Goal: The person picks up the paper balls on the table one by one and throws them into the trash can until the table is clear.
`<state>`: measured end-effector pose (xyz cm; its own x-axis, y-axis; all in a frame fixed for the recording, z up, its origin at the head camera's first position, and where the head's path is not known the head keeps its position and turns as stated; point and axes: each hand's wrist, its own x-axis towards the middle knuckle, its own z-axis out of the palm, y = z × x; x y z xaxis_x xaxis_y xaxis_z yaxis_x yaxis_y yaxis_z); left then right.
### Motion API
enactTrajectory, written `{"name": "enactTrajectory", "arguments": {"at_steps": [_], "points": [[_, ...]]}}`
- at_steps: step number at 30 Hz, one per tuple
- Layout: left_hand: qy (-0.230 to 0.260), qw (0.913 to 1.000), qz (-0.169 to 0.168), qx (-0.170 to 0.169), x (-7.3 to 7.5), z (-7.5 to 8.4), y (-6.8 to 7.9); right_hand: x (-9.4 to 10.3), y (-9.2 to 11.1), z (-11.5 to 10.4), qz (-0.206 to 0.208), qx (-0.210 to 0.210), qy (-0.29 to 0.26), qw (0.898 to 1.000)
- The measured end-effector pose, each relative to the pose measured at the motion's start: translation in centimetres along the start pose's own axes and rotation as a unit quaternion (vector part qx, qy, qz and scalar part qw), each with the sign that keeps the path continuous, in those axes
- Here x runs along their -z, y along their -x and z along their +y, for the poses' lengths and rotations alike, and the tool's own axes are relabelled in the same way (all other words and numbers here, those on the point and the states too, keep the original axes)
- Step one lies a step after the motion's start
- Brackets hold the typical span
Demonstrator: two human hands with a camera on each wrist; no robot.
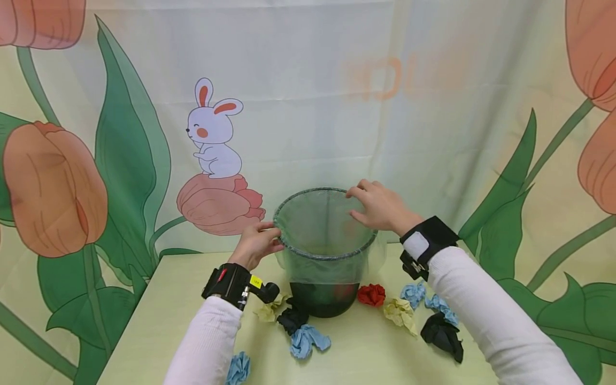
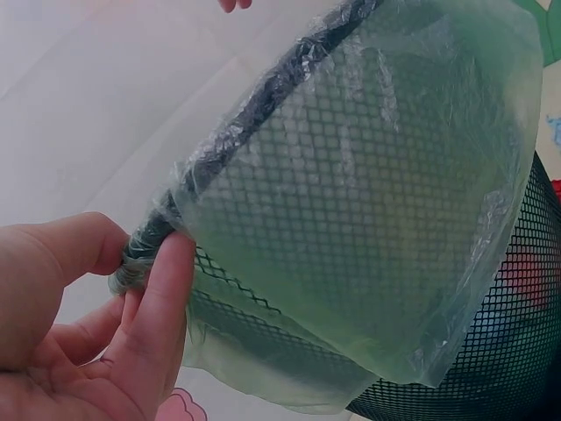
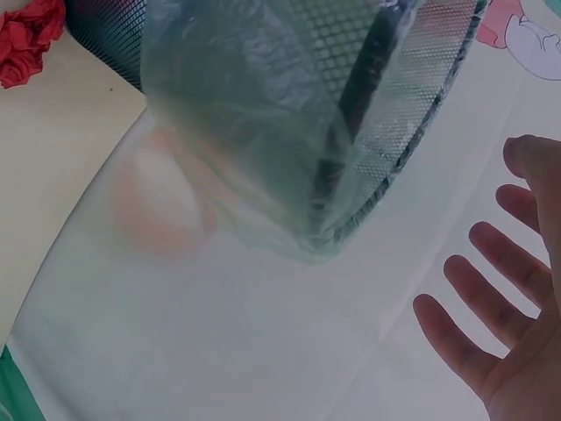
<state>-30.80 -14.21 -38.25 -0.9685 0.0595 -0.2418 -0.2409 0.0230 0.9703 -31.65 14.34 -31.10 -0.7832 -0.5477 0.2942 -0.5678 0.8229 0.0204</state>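
A dark mesh wastebasket (image 1: 320,302) stands upright on the table, lined with a thin translucent green plastic bag (image 2: 351,228). The bag is folded outward over the rim and hangs down the outside. My left hand (image 1: 255,247) is at the left side of the rim; in the left wrist view its thumb and fingers pinch the bag-covered rim (image 2: 254,118). Near the right back of the rim is my right hand (image 1: 380,206). The right wrist view shows its fingers (image 3: 469,338) spread, apart from the basket and holding nothing.
Crumpled paper balls lie around the basket's base: a red one (image 1: 371,295), yellow ones (image 1: 400,315), black ones (image 1: 441,337) and several blue ones (image 1: 308,341). Behind the table (image 1: 163,321) hangs a cloth backdrop (image 1: 298,107) printed with tulips and a rabbit.
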Motion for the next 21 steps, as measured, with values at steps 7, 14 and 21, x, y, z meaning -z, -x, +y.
{"name": "enactTrajectory", "arguments": {"at_steps": [7, 14, 21], "points": [[-0.003, 1.0, -0.001, -0.001, 0.1, 0.0, -0.1, 0.0, 1.1, 1.3, 0.016, -0.012, -0.004, 1.0], [-0.007, 1.0, -0.005, -0.004, 0.2, 0.0, -0.1, -0.4, 2.3, 2.6, 0.022, -0.018, -0.006, 1.0], [-0.008, 1.0, -0.003, -0.005, 0.1, -0.1, -0.2, -0.7, 3.1, 3.7, 0.018, -0.028, 0.0, 0.999]]}}
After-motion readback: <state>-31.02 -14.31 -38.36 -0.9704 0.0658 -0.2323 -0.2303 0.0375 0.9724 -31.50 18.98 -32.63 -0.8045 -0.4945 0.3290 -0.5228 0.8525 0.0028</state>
